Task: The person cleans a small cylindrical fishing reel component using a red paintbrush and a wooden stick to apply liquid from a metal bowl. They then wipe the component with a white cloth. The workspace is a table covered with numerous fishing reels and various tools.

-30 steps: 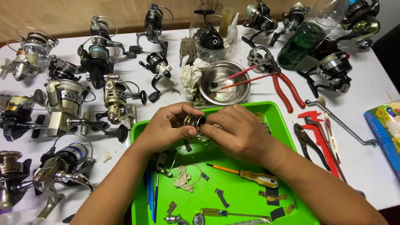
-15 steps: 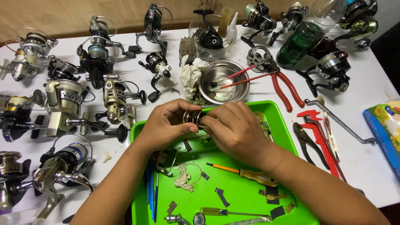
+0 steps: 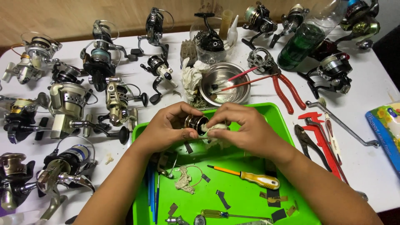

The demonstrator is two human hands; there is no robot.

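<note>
Both hands meet at frame centre, just above the green tray (image 3: 275,114). Left hand (image 3: 166,127) has fingers clamped round a small spool (image 3: 195,122), dark w/ bronze-gold rim, round, open end facing right. Right hand (image 3: 246,127) pinches a whitish rag (image 3: 214,129) against the spool's face, fingers closed on the cloth. Tray also holds a yellow-handled screwdriver (image 3: 250,177), dark scraps & a frayed rag bit. Surface is a white table (image 3: 366,166), crowded: reels (image 3: 66,104) across left & top, steel bowl (image 3: 225,83) w/ red brushes upper centre, red pliers (image 3: 287,89) & green bottle (image 3: 302,43) upper right. Wood wall along top edge.
</note>
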